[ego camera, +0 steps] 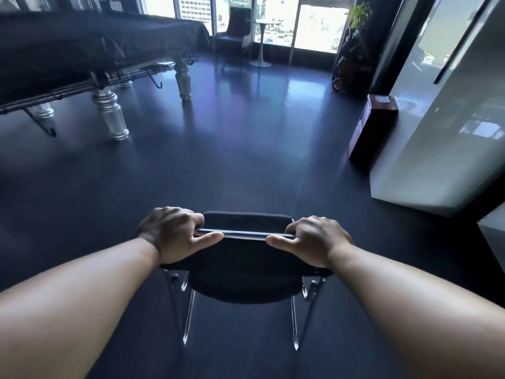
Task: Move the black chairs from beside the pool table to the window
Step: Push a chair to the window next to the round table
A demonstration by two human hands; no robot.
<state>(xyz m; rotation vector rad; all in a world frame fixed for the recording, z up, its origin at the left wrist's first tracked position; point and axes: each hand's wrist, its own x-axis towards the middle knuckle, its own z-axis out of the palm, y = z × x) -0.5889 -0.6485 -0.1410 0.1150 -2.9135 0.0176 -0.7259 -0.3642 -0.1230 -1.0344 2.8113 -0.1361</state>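
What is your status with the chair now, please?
Left hand, right hand grip the chair back. Window far ahead. Pool table at left, round table by the window.

A round white pedestal table (261, 42) stands at the far end of the dark glossy floor (246, 119). Right of that table, a leafy green plant (359, 13) tops a dark stand (348, 64). Nearer than the table and further right, a reddish-brown wooden box (373, 127) sits on the floor just beside a glossy white block (437, 132).
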